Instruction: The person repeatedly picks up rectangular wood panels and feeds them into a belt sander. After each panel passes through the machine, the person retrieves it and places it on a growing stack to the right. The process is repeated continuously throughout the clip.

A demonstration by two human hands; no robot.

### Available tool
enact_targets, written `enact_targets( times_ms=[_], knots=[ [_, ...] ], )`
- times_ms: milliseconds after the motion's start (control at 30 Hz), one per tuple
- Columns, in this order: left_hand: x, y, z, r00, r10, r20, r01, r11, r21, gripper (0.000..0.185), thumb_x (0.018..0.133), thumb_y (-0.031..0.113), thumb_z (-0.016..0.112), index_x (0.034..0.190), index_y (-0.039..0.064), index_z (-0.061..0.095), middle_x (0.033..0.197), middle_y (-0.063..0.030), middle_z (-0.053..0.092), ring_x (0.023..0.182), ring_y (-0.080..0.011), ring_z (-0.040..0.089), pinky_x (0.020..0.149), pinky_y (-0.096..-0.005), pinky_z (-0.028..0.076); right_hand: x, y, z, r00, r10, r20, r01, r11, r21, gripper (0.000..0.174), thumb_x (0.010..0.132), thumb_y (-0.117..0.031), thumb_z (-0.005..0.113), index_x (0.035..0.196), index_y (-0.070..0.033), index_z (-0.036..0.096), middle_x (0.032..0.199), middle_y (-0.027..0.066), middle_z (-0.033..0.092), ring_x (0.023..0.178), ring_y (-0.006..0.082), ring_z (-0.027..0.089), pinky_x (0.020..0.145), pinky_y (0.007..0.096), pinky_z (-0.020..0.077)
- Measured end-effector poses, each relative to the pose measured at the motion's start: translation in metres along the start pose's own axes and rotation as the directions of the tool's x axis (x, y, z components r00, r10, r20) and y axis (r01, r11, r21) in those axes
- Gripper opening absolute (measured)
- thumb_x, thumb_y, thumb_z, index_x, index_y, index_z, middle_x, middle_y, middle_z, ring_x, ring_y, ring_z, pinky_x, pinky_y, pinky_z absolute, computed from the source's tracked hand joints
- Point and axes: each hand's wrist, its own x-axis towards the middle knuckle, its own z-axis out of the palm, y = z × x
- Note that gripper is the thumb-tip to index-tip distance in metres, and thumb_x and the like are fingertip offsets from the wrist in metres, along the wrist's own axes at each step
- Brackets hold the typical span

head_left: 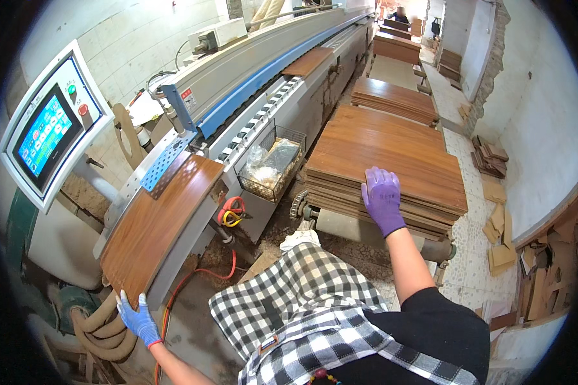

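Note:
My left hand (138, 318), in a blue and white glove, presses spread fingers against the near end of a wood-grain board (166, 219). That board lies flat on the infeed table of an edge banding machine (269, 67), its far part under a perforated blue plate (166, 161). On my right, a stack of wood-grain boards (390, 139) rests on a roller conveyor (347, 224). My right hand (384, 199), in a purple glove, lies over the stack's near edge, fingers on the top board. The underside of this hand is hidden.
A touchscreen control panel (48, 127) stands at left. A wire basket (272, 163) with plastic bags hangs on the machine, near red-handled scissors (232, 211). Another board (308, 62) lies further along the track. More stacks (392, 98) line the conveyor, with a person (400, 15) far behind.

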Motion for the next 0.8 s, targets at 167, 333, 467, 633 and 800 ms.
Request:
enact_targets(
  times_ms=[167,333,467,633,800],
  knots=[
    [-0.001,-0.004,0.001,1.000,-0.002,-0.003,0.002,0.999,-0.047,0.062,0.086,0.036,0.069,0.139,0.011,0.049,0.150,-0.0178,0.036,0.137,-0.0361,0.034,0.113,-0.0446,0.028,-0.014,-0.008,-0.025,0.999,-0.041,-0.004,0.041,0.996,0.081,0.033,0.085,-0.023,0.061,0.113,-0.005,0.059,0.115,0.0128,0.060,0.110,0.0299,0.055,0.101,0.0473,0.0371],
    [0.000,-0.011,0.003,0.999,0.033,0.014,-0.032,0.994,-0.109,0.059,0.087,0.029,0.068,0.140,0.010,0.048,0.150,-0.0181,0.036,0.137,-0.0340,0.035,0.114,-0.0431,0.028,-0.038,-0.034,-0.064,0.984,-0.129,-0.125,0.172,0.875,0.453,0.021,0.086,-0.020,0.060,0.100,-0.004,0.065,0.093,0.0114,0.067,0.087,0.0275,0.063,0.090,0.0441,0.0476],
    [0.000,-0.018,-0.002,0.997,0.065,0.040,-0.052,0.964,-0.261,0.056,0.090,0.021,0.065,0.140,0.006,0.047,0.149,-0.0169,0.038,0.137,-0.0296,0.035,0.114,-0.0406,0.027,-0.071,-0.029,-0.020,0.869,0.116,0.482,-0.496,0.192,0.847,0.026,0.093,-0.028,0.058,0.101,-0.005,0.067,0.095,0.0104,0.070,0.081,0.0233,0.066,0.080,0.0345,0.0531],
    [-0.008,-0.034,-0.012,0.995,0.043,0.088,0.006,0.870,-0.493,0.053,0.092,0.013,0.061,0.140,-0.001,0.045,0.147,-0.0143,0.042,0.135,-0.0248,0.039,0.114,-0.0371,0.027,-0.063,0.015,0.005,0.518,0.271,0.811,-0.347,-0.800,0.489,0.045,0.092,-0.044,0.061,0.114,-0.005,0.052,0.091,0.0160,0.068,0.076,0.0224,0.066,0.071,0.0342,0.0542],
    [-0.013,-0.037,-0.013,0.995,0.037,0.094,0.020,0.841,-0.541,0.049,0.093,0.010,0.058,0.138,-0.002,0.046,0.144,-0.0131,0.046,0.133,-0.0230,0.042,0.112,-0.0352,0.029,-0.061,0.019,0.017,0.475,0.467,0.746,-0.296,-0.714,0.635,0.035,0.091,-0.038,0.062,0.108,-0.009,0.050,0.084,0.0157,0.068,0.063,0.0206,0.065,0.053,0.0288,0.0449]
  ],
)
